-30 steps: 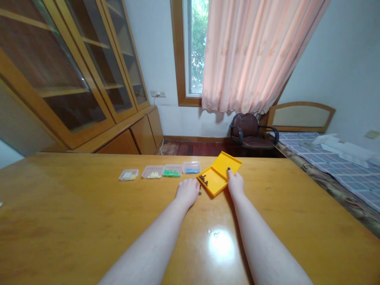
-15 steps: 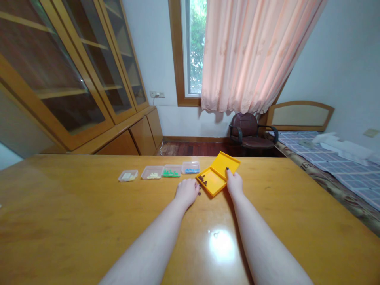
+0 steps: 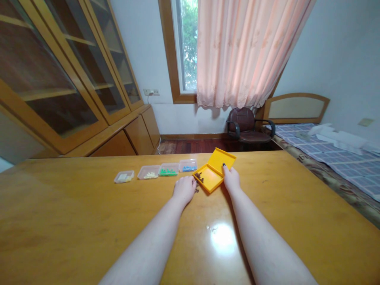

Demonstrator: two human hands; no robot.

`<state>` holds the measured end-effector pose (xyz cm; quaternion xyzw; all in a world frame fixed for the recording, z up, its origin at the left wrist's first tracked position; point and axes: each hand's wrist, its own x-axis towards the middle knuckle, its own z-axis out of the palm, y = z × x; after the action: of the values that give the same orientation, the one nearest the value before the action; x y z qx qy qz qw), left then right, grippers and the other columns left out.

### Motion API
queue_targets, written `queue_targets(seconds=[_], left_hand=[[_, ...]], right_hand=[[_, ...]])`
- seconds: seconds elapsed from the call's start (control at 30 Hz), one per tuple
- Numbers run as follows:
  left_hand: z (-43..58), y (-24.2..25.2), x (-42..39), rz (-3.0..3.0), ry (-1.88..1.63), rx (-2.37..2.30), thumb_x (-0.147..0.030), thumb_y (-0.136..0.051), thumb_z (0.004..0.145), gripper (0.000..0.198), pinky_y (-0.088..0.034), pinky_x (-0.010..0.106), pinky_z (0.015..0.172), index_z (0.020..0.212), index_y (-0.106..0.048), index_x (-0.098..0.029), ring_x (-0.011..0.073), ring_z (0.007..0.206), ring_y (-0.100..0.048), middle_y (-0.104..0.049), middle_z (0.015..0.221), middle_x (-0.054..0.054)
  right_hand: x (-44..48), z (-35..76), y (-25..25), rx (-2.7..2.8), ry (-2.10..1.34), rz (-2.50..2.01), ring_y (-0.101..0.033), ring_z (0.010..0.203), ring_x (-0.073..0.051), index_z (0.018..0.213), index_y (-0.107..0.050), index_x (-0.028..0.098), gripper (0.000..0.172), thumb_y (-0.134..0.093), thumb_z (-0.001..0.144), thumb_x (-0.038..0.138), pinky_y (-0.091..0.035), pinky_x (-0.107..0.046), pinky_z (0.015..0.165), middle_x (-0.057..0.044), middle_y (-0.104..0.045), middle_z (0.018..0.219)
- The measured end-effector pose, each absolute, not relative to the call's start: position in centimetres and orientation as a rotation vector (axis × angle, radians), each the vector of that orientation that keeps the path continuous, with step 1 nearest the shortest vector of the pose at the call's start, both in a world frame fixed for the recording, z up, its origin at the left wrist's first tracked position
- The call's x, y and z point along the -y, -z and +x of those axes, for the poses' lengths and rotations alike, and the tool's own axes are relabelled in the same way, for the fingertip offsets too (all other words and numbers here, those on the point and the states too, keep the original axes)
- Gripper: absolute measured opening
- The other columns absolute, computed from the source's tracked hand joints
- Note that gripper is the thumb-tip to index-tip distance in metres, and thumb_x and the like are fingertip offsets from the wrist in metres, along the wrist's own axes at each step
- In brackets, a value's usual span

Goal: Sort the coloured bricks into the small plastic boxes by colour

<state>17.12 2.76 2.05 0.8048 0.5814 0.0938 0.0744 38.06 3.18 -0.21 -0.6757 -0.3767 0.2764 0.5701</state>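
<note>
- Your left hand (image 3: 184, 190): resting on the table, fingers bunched and pointing ahead, just beside the near corner of the box; whether it is open or closed on anything, you cannot tell from this view.
- Your right hand (image 3: 231, 179): fingertips touching the box's right edge, apart from your left hand; whether they grip it, you cannot tell. A dark speck shows at the fingertip, too small to identify.
- Yellow plastic box (image 3: 208, 174): open, lying between your hands, lid tilted up on the far side.
- Dark brown bits (image 3: 199, 177): a small heap in the tray, a few more on the table by your left hand.
- Clear plastic trays, four (image 3: 158, 170): in a row beyond your left hand, holding pale, yellow, green and blue pieces, left to right.
- Wooden table (image 3: 59, 198): glossy, honey-toned, bearing all of the above.
- Beyond the table: glass-fronted wooden cabinet (image 3: 59, 79), peach curtain (image 3: 237, 51), dark office chair (image 3: 243, 126), bed with checked cover (image 3: 320, 158).
</note>
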Motion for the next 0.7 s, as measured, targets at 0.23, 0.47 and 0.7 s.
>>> queue_targets(seconds=[0.23,0.47,0.7], left_hand=[[17.20,-2.17,-2.76,2.445,-0.236,-1.759,-0.033,-0.034,0.087,0.027,-0.039,0.029,0.070,0.083,-0.058,-0.021,0.0199,0.082,-0.057,-0.064,0.086,0.005],[17.09,-2.17,-2.82,2.458,-0.231,-1.744,-0.032,-0.035,0.086,0.026,-0.039,0.028,0.069,0.083,-0.058,-0.021,0.0190,0.083,-0.057,-0.064,0.088,0.004],[17.10,-2.30,-2.72,2.421,-0.267,-1.780,-0.031,-0.036,0.086,0.021,-0.040,0.029,0.067,0.087,-0.054,-0.021,0.0197,0.080,-0.057,-0.063,0.086,0.005]], right_hand=[[-3.13,37.84,-0.11,0.902,-0.644,-1.581,-0.063,0.082,-0.024,0.087,-0.066,0.014,0.048,-0.046,0.073,0.055,-0.046,-0.028,0.068,-0.012,-0.068,0.088],[-3.37,37.74,0.30,0.880,-0.660,-1.532,-0.063,0.081,-0.024,0.086,-0.066,0.014,0.047,-0.048,0.072,0.056,-0.046,-0.028,0.068,-0.011,-0.069,0.085],[-3.66,37.86,0.68,0.854,-0.657,-1.517,-0.063,0.080,-0.025,0.084,-0.067,0.014,0.046,-0.049,0.071,0.055,-0.047,-0.029,0.068,-0.010,-0.069,0.079]])
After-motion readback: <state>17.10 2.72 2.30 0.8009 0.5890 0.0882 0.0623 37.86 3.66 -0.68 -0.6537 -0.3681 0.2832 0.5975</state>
